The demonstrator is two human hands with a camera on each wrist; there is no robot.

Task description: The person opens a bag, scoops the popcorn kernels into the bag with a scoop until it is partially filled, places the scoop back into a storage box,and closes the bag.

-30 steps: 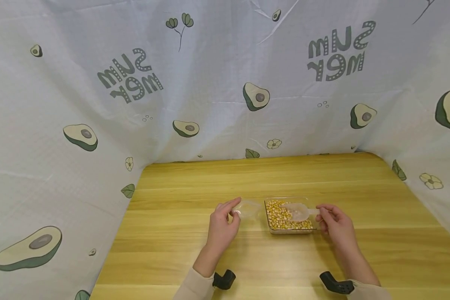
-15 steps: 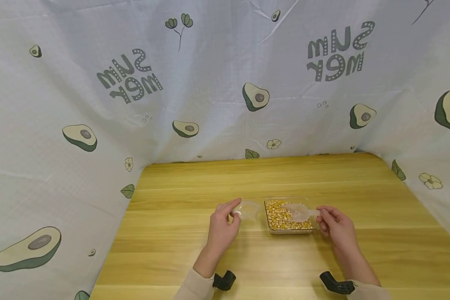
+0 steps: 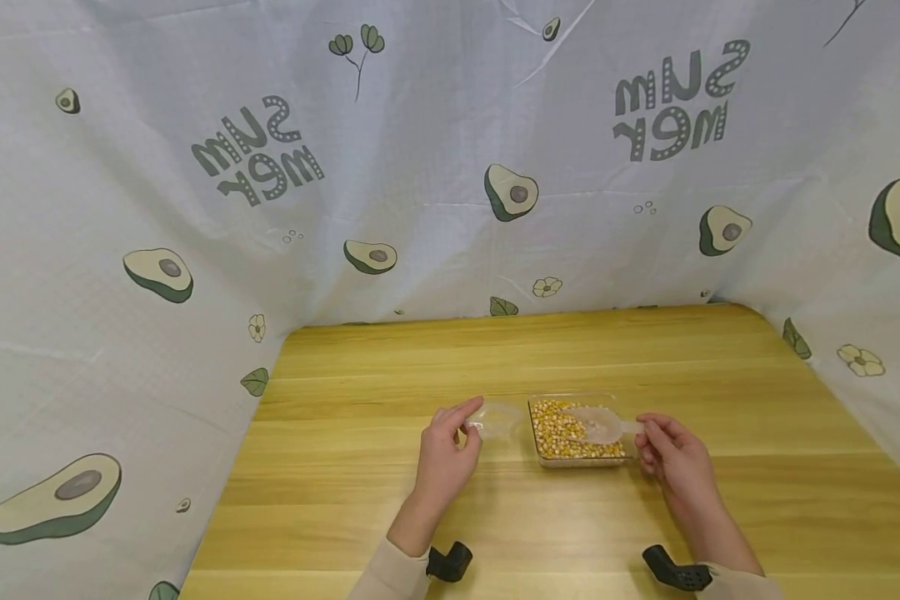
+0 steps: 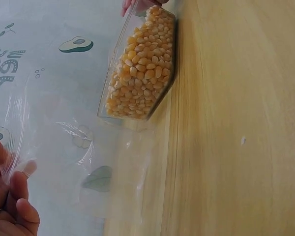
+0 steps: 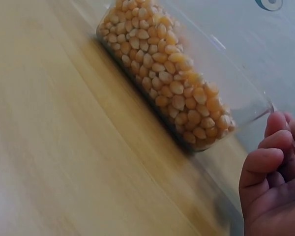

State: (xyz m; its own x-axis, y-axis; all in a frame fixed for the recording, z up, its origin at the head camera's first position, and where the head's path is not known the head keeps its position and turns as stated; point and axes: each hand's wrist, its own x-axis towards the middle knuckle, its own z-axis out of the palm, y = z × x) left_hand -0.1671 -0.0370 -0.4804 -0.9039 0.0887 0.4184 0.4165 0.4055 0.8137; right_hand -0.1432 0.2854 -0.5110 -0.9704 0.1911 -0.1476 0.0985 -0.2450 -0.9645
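My left hand (image 3: 448,454) pinches the edge of a clear plastic bag (image 3: 499,420) between thumb and fingers. In the left wrist view the thin bag (image 4: 83,162) spreads out from the fingertips toward the box. Just right of it stands a clear rectangular box (image 3: 581,463) with yellow corn kernels (image 3: 555,429) in it. A translucent scoop (image 3: 602,425) lies low over the kernels, its bowl pointing left. My right hand (image 3: 677,462) grips the scoop's handle at the box's right side. The right wrist view shows the curled fingers (image 5: 265,162) beside the box's corner, the scoop's bowl mostly hidden there.
Box and hands are over a wood-grain table (image 3: 390,367). A pale curtain (image 3: 420,167) printed with avocados stands behind and at both sides. Black wrist mounts (image 3: 450,562) sit at both cuffs.
My right hand and the scoop have shifted very slightly to the right. The left hand, the bag and the box stay in place.
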